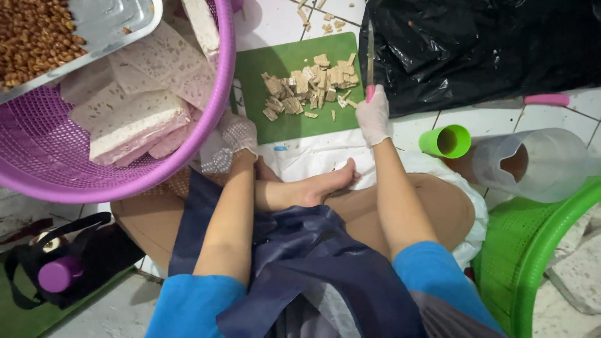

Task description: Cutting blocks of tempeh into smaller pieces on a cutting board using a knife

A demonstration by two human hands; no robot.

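I sit cross-legged on a tiled floor. My right hand [374,115], in a white glove, grips the pink handle of a knife [370,53] whose blade points away along the right edge of a green cutting board [291,122]. A pile of small cut tempeh pieces [310,84] lies on the board. My left hand [238,133], also gloved, rests at the board's left edge against the rim of a purple basket [220,100]; whether it grips anything is not visible. The basket holds white tempeh blocks [134,119].
A metal tray of brown fried bits [37,34] sits on the purple basket. A black plastic bag [482,47] lies at the far right. A green cup [446,141], a clear jug [532,164] and a green basket [532,250] stand to my right. A dark bag with a purple bottle [59,272] lies left.
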